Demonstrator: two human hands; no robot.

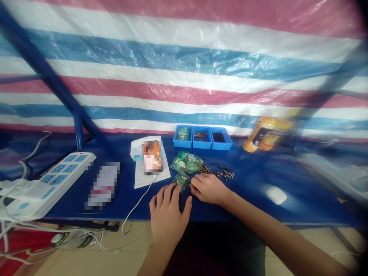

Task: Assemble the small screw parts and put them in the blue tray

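Across the dark blue painted surface (253,184), two bare hands rest close together near its front edge. The left hand (169,211) lies open and flat, fingers spread, its fingertips just touching the lower edge of a small clear green-tinted plastic bag (181,181) of tiny parts, and it does not appear to grip anything. The right hand (207,188) sits palm down with its fingers loosely curved at the right side of that bag; whether it has hold of the bag cannot be told from this view. More green-tinted plastic bags (184,163) lie in a loose heap just beyond, and small loose bronze-coloured metal parts (225,173) are scattered to their right, near the right hand. Farther back stand three shallow rectangular blue plastic bins (202,138) side by side, the left one holding green bags, the middle one bronze pieces and the right one dark pieces. Further right lies a tipped, blurred yellow and orange cylindrical container (266,134). Left of the hands are a pixelated item on a white paper sheet (151,180), a pixelated packet (102,184), a thin white cable (137,207) and a white power strip with blue sockets (48,184), while a red, white and blue striped plastic tarpaulin (184,65) hangs behind
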